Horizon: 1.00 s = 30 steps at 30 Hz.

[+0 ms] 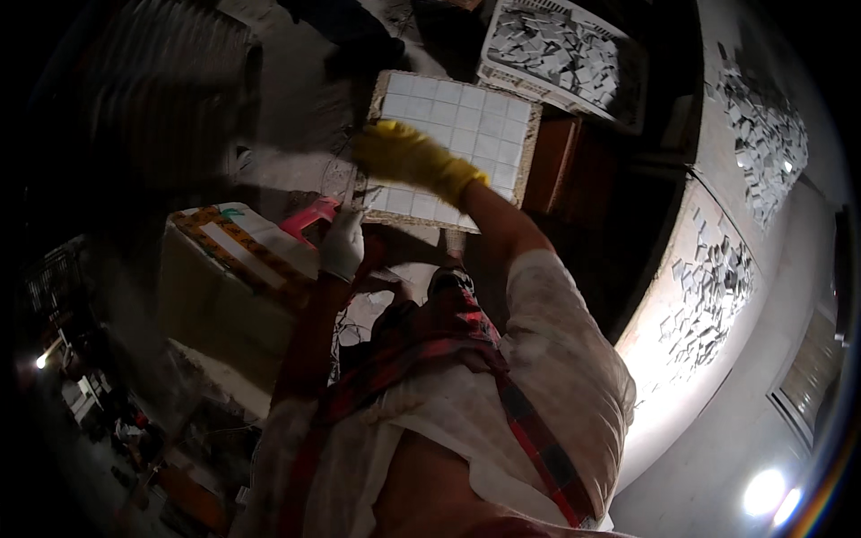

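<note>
From my remote view, everything hangs on how the right grip, a hand in a yellow glove point(404, 154), sits across the flat rectangular board of pale square tiles with a rough brown rim point(480, 130). The board lies ahead of the body, slightly tilted in my view, and its longer side looks to run left to right. I see the right forearm come in over the near edge from the lower right, so this hand overlaps the tiles and its fingertips reach the far-left part of the board. It is blurred, and I cannot tell whether its fingers are spread or curled, or whether they press on the surface. My left grip, a hand in a white glove point(343, 244), is at the board's near-left corner, just beside a bright pink object point(312, 215); I cannot make out whether it pinches anything. Of the 2, the right is nearer the middle of the tiles, and the left is nearer the corner. A pale box with brown tape point(215, 287) is to the left, and a white plastic crate point(511, 81) of loose tile pieces point(556, 54) stands beyond the far-right corner.
</note>
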### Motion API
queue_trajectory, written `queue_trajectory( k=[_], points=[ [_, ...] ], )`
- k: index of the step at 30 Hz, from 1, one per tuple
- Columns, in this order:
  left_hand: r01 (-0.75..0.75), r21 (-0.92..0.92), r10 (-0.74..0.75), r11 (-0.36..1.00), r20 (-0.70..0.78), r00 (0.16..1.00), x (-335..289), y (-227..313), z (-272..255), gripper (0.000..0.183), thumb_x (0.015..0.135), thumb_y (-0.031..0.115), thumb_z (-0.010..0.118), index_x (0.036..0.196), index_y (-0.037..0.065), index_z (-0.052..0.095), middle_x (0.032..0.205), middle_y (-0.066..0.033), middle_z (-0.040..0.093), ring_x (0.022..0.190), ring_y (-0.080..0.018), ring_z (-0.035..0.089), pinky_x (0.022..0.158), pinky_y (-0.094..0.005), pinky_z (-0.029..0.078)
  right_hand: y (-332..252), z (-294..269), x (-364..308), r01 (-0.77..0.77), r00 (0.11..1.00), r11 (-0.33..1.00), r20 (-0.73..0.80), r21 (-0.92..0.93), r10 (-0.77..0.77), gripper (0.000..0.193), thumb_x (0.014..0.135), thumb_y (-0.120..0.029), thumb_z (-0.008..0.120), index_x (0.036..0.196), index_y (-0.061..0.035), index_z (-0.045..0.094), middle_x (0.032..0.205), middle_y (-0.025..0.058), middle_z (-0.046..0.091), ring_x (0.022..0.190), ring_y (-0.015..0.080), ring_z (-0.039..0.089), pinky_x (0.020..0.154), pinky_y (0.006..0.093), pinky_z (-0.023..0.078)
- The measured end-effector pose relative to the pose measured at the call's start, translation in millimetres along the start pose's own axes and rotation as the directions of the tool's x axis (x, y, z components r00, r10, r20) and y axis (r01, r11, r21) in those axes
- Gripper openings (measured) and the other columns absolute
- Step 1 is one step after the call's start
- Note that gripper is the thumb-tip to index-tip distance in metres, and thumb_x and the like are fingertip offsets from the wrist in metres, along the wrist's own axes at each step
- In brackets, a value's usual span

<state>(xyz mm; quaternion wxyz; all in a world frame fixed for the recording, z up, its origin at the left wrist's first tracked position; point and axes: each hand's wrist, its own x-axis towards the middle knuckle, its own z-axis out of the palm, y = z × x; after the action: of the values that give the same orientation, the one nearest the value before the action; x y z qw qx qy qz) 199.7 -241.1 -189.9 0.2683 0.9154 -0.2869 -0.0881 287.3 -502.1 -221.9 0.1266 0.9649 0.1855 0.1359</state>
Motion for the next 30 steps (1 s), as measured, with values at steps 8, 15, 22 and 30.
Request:
queue_trajectory(
  k=[8, 15, 22, 30],
  points=[
    [0.024, -0.085, -0.025, 0.996, -0.005, 1.0, -7, -1, -2, 0.025, 0.089, 0.006, 0.054, 0.112, 0.002, 0.063, 0.096, -0.0171, 0.062, 0.09, -0.0355, 0.06, 0.082, -0.0418, 0.049, -10, -14, -12, -0.008, 0.935, 0.982, -0.35, -0.187, -0.059, 0.023, 0.085, -0.019, 0.056, 0.103, -0.0073, 0.064, 0.098, 0.0097, 0.062, 0.095, 0.0231, 0.062, 0.088, 0.0364, 0.053],
    [0.368, -0.324, -0.351, 0.872, 0.109, 0.93, -8, 8, -13, 0.03, 0.09, 0.01, 0.054, 0.116, -0.002, 0.064, 0.079, -0.0121, 0.065, 0.069, -0.0213, 0.062, 0.067, -0.0342, 0.05, 103, -13, -115, -0.586, 0.766, 0.699, 0.0, 0.411, 0.642, 0.027, 0.083, -0.024, 0.06, 0.105, -0.0078, 0.062, 0.099, 0.0136, 0.064, 0.092, 0.0328, 0.062, 0.081, 0.0364, 0.052],
    [0.637, -0.678, -0.596, 0.368, 0.355, 0.721, -47, 33, -17, 0.032, 0.092, 0.014, 0.057, 0.121, 0.0, 0.062, 0.069, -0.0035, 0.063, 0.053, -0.006, 0.05, 0.05, -0.0233, 0.042, 28, -116, -56, -0.572, 0.808, 0.504, 0.549, 0.647, 0.212, 0.028, 0.093, -0.023, 0.048, 0.118, -0.0137, 0.058, 0.114, 0.0108, 0.062, 0.109, 0.0287, 0.059, 0.093, 0.0363, 0.048],
    [0.628, -0.721, -0.636, 0.293, 0.344, 0.691, -75, 61, -61, 0.029, 0.093, 0.005, 0.056, 0.122, 0.004, 0.062, 0.093, -0.0024, 0.065, 0.063, -0.0026, 0.051, 0.051, -0.0181, 0.039, -38, -52, 13, -0.42, 0.805, 0.734, -0.154, 0.535, 0.573, 0.033, 0.079, -0.027, 0.064, 0.105, -0.0075, 0.062, 0.11, 0.0108, 0.061, 0.108, 0.028, 0.057, 0.093, 0.0347, 0.047]
  ],
)
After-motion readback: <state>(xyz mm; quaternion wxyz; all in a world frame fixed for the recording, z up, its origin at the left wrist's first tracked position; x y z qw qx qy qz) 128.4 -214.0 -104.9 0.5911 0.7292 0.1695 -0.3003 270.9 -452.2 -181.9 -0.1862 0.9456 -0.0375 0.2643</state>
